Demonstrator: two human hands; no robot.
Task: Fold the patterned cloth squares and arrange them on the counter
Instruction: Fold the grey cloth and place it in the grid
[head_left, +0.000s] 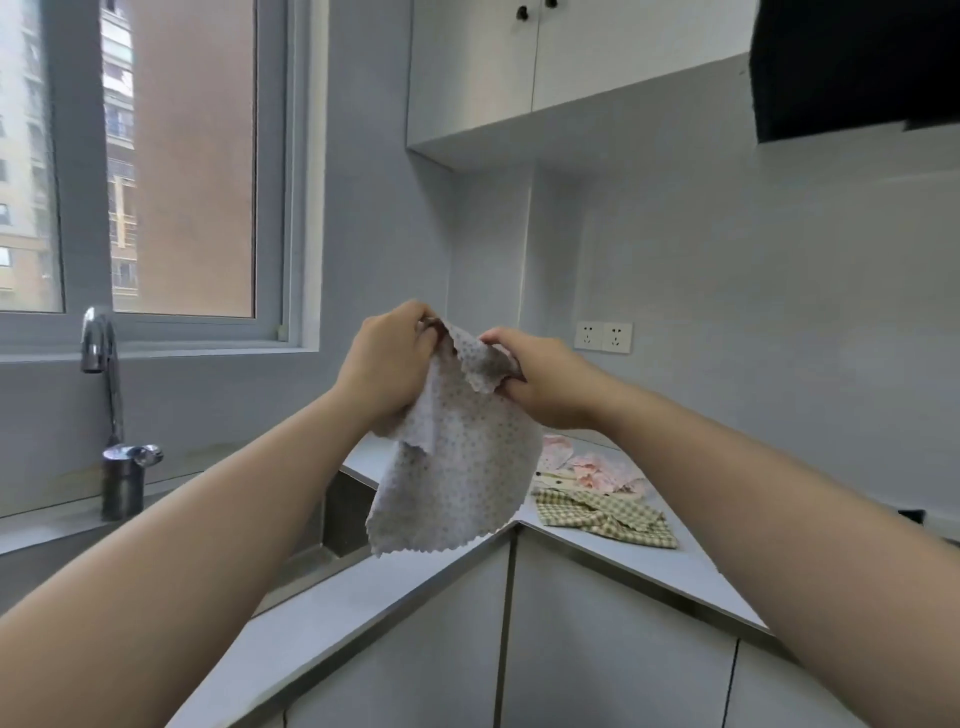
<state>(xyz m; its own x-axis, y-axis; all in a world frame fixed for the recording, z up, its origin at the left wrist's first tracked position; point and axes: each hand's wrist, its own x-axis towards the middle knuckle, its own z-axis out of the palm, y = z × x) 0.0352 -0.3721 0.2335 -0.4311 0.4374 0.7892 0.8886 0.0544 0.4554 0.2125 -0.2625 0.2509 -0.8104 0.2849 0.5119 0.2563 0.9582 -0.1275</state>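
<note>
While the dotted cloth (457, 478) hangs in the air to the right of the tap (101, 364), both hands grip its upper edge. The left hand (387, 364) has its fingers curled over one bunched corner of the fabric, with the thumb side turned towards the tap. The right hand (545, 384), on the far side of the cloth from the tap, pinches the same edge, thumb on top and fingers tucked beneath a rumpled fold. Between the two hands the edge is gathered and wavy. Below them the pale square, with its small dots and zigzag-cut border, drops loose, one flap folded forward on the side nearer the tap. Its lower edge hangs clear above the grey bench (597, 561), over the bench's front corner.

Further right of the tap than the held cloth, more cloths lie on the bench near the wall. A green checked cloth (608, 514) lies crumpled at the front. Pink patterned cloths (597, 470) lie just behind it, overlapping one another; how many there are cannot be told. The sink (345, 512) is set into the bench right of the tap, mostly hidden behind the left forearm and the cloth. Two wall sockets (604, 336) sit well to the right of the tap, level with the hands, and white wall cupboards (519, 62) hang above them.
</note>
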